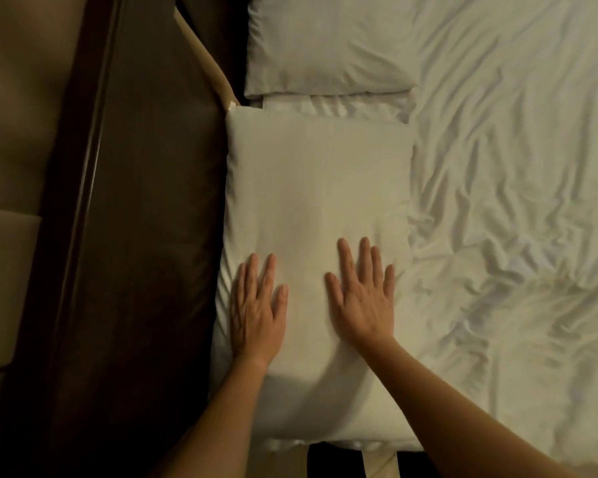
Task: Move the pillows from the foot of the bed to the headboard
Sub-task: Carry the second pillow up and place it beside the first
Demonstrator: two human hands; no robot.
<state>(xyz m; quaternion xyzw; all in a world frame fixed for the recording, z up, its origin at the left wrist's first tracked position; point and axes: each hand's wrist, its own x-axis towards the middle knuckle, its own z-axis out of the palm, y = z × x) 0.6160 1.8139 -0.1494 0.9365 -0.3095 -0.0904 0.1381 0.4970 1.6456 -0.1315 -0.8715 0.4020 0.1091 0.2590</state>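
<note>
A white pillow (316, 188) lies flat on the bed, its left edge against the dark padded headboard (159, 236). Both of my hands rest palm down on its near half, fingers spread. My left hand (258, 312) lies close to the headboard side. My right hand (361, 294) lies toward the pillow's right side. Neither hand grips anything. A second white pillow (328, 43) lies beyond the first, also along the headboard, with a narrow strip of sheet between them.
A rumpled white duvet (515, 201) covers the bed to the right. Left of the headboard runs a dark wooden rail (83, 201) and a beige padded wall panel (18, 132). The bed's near edge shows at the bottom, above dark floor (332, 462).
</note>
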